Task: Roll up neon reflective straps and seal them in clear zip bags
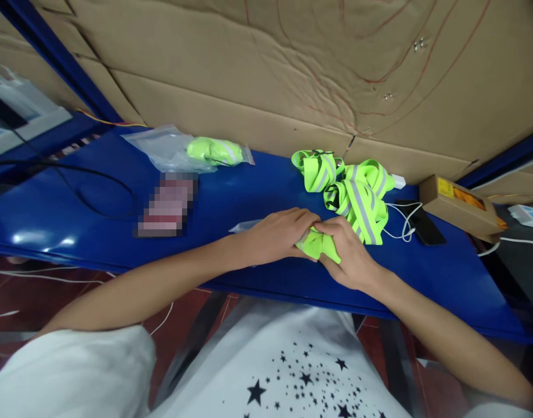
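Observation:
Both my hands meet over the blue table. My left hand (281, 232) and my right hand (351, 252) are closed around a bundled neon yellow-green reflective strap (321, 245), whose lower part shows between them. From under my left wrist pokes a clear plastic bag (244, 226); how it relates to the bundle is hidden. Just beyond my right hand lies a pile of loose yellow-green reflective straps (362, 203) with grey stripes and black buckles. Farther back on the left, another yellow-green strap bundle (214, 152) sits in clear plastic.
Empty-looking clear bags (164, 145) lie at the back left. A blurred-out flat object (168, 206) rests nearer on the left. On the right are a black phone (423, 223), a white cable (406, 229) and a cardboard box (458, 203). A cardboard wall (231, 110) closes off the back.

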The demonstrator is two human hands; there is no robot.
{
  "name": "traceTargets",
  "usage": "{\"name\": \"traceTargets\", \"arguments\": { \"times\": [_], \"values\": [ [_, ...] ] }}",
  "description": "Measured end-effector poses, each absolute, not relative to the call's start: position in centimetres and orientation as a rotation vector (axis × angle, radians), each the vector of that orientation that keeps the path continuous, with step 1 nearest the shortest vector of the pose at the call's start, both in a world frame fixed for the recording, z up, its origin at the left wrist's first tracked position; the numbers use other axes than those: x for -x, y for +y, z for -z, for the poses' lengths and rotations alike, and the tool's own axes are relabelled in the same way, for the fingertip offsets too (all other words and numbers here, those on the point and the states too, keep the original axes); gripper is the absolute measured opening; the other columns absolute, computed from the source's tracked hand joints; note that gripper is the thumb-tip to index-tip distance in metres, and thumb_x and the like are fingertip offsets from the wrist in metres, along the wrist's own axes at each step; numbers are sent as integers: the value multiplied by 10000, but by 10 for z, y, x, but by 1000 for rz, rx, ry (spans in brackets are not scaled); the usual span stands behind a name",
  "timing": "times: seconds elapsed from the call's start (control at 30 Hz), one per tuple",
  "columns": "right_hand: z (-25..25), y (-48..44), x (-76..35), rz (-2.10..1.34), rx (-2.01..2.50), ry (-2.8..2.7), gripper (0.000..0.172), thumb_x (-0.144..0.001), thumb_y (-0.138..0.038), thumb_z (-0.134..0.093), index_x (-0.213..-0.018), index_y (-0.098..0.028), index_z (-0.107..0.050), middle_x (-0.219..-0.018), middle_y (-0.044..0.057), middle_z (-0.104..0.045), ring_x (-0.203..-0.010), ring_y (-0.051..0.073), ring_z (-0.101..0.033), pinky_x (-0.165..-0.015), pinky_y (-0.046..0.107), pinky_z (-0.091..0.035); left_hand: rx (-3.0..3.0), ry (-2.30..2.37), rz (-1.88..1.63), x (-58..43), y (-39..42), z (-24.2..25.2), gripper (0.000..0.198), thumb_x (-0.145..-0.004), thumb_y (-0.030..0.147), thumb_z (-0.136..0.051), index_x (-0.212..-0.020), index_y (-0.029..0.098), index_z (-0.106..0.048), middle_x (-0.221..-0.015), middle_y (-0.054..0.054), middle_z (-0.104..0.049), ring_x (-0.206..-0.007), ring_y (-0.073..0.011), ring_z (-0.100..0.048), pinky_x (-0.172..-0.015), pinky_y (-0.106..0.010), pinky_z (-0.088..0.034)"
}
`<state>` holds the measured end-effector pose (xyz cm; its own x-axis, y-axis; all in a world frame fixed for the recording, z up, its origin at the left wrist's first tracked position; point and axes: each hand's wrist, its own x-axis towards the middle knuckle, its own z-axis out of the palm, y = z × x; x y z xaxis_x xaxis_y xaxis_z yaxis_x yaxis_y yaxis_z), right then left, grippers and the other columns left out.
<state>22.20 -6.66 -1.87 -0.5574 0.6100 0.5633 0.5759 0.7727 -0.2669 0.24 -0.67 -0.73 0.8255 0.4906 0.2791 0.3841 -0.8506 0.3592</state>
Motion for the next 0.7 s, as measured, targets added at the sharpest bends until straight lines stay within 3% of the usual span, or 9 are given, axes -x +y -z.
{"name": "traceTargets", "arguments": {
  "times": [0.17,0.3,0.5,0.6,0.7],
  "values": [
    [13,-64,-220,-90,919,-2342,552,-854,-208,-626,-1362,-208,-410,-1218,155,-514,-1134,330,-566,-929,540,-535,-2773,669,-579,-4,-10,4,562,-850,488,-800,-1201,129,-547,-1100,-124,-696,-1042,-305,-690,-856,-384,-517],
    [-1,-60,-228,-214,899,-2255,623,-812,-186,-679,-1376,-241,-419,-1263,135,-536,-1214,312,-567,-1009,498,-515,-2661,739,-657,-3,-9,-2,597,-853,489,-798,-1276,158,-538,-1198,-127,-693,-1121,-303,-681,-896,-393,-533],
    [-7,-55,-243,-362,944,-2181,379,-886,-191,-745,-1243,-255,-636,-1190,75,-725,-1073,237,-707,-914,370,-572,-2681,767,-714,-4,-9,0,780,-823,495,-826,-1427,170,-455,-1326,-156,-657,-1210,-315,-656,-995,-421,-524],
    [2,-55,-238,-302,847,-2165,310,-914,-146,-711,-1205,-249,-681,-1132,72,-756,-1031,228,-724,-895,384,-584,-2812,744,-728,-7,-11,8,940,-847,518,-794,-1545,129,-299,-1274,-184,-669,-1160,-332,-668,-988,-444,-524],
    [7,-61,-225,-169,861,-2115,310,-919,-98,-683,-1187,-252,-701,-1157,78,-750,-1045,231,-721,-915,408,-587,-2914,757,-740,-9,-15,12,939,-906,524,-723,-1573,92,-222,-1204,-183,-681,-1100,-331,-675,-952,-445,-531]
  ]
}}
